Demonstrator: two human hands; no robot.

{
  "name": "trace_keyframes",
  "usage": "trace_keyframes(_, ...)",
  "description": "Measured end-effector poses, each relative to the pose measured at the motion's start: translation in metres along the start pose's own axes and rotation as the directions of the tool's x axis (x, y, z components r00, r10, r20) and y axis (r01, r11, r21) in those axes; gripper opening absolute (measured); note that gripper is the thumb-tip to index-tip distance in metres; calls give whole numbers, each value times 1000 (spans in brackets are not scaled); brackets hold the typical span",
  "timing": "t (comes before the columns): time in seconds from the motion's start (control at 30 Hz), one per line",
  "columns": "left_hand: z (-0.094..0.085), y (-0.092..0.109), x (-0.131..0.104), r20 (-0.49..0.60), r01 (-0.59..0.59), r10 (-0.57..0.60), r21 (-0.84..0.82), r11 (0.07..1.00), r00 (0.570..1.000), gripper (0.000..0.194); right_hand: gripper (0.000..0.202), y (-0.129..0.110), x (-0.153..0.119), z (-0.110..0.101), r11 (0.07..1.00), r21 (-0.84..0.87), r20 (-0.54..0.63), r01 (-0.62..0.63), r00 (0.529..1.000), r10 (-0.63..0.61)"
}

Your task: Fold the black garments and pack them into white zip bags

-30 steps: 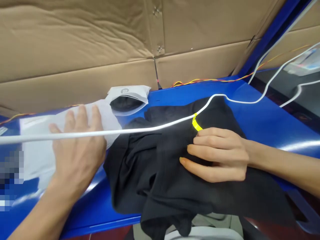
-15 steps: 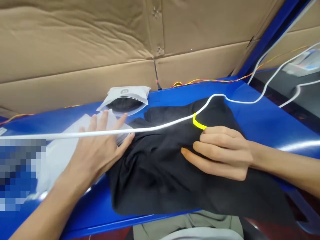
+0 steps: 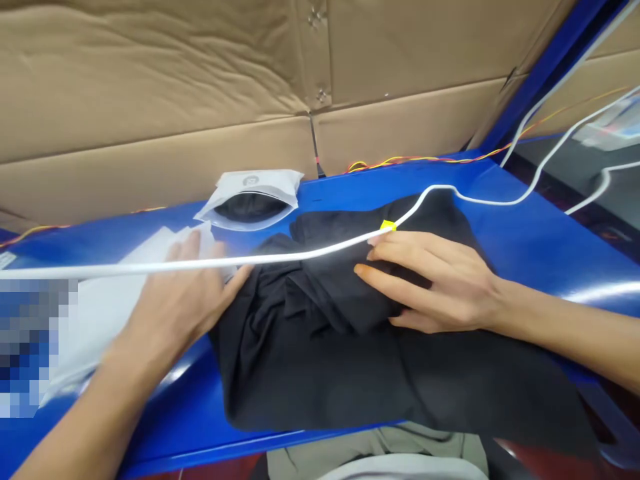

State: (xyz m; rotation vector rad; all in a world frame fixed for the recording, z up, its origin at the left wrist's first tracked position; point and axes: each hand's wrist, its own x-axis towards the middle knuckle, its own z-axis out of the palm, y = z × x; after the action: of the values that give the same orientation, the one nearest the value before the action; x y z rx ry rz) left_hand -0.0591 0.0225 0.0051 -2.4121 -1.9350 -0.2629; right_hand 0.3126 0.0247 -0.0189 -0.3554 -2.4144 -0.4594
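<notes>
A black garment (image 3: 320,380) lies rumpled and partly folded across the blue table. My right hand (image 3: 440,283) rests on its upper part, thumb and fingers apart. Just past those fingertips a small bright yellow piece (image 3: 388,227) shows against the cloth, partly covered by the white cable; whether it is a tag or tape I cannot tell. My left hand (image 3: 177,293) is spread palm down over white plastic bags (image 3: 105,300), its thumb beside the garment's left edge. The white cable (image 3: 300,256) crosses the view in front of both hands.
Behind the garment lies a white bag (image 3: 280,181) with its mouth gaping, dark material inside. Brown padded panels (image 3: 410,127) line the back of the blue table (image 3: 175,427). Thin red and yellow wires (image 3: 400,161) run along the rear edge. A clear packet (image 3: 610,127) sits far right.
My right hand has shifted up and left, its thumb now apart from the fingers, and less of the yellow piece shows. The cloth beneath is bunched differently. My left hand has slid slightly left.
</notes>
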Motion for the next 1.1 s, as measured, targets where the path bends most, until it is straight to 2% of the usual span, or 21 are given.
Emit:
trace_keyframes(0.13, -2, -3, 0, 45, 22, -32, 197, 980, 998, 43, 41, 1, 1, 1, 992, 109, 82, -56, 996, 48)
trace_keyframes(0.23, -4, -1, 3, -6, 81, -83, 270, 959, 997, 56, 51, -1, 1, 3, 974, 175, 124, -144, 985, 123)
trace_keyframes(0.3, -6, 8, 6, -50, 103, -92, 299, 949, 995, 62, 52, -1, 2, 3, 964, 169, 139, -205, 973, 182)
trace_keyframes(0.4, -12, 31, 6, -112, 48, -15, 298, 953, 994, 66, 52, 2, 2, 1, 946, 218, 141, -239, 967, 212)
trace_keyframes(0.47, -15, 48, 0, -189, -83, 125, 215, 973, 974, 59, 56, 8, 1, 0, 911, 338, 153, -238, 969, 196)
trace_keyframes(0.5, -16, 55, -5, -238, -169, 203, 155, 973, 950, 52, 57, 10, 1, -1, 886, 393, 167, -247, 966, 195)
trace_keyframes(0.6, -11, 72, -18, -285, -393, 358, -74, 917, 889, 36, 52, 17, 0, -1, 840, 438, 214, -321, 944, 250)
trace_keyframes(0.67, -4, 76, -23, -232, -416, 372, -183, 891, 899, 48, 46, 18, 1, 0, 843, 398, 197, -363, 931, 308)
trace_keyframes(0.77, 6, 77, -21, -137, -297, 269, -271, 916, 953, 75, 33, 16, 3, 3, 837, 344, 122, -426, 904, 410)
trace_keyframes(0.83, 9, 76, -18, -72, -222, 210, -314, 923, 975, 83, 25, 13, 6, 3, 808, 326, 69, -490, 865, 497)
trace_keyframes(0.93, 9, 75, -14, 1, -159, 173, -385, 909, 985, 86, 18, 11, 10, 0, 723, 330, 32, -607, 773, 634)
trace_keyframes(1.03, 8, 76, -11, 23, -87, 110, -462, 883, 994, 85, 17, 12, 13, -2, 591, 377, 45, -713, 652, 757)
trace_keyframes(1.1, 7, 76, -9, 22, -37, 59, -550, 834, 998, 82, 17, 13, 15, -2, 462, 468, 89, -754, 560, 824)
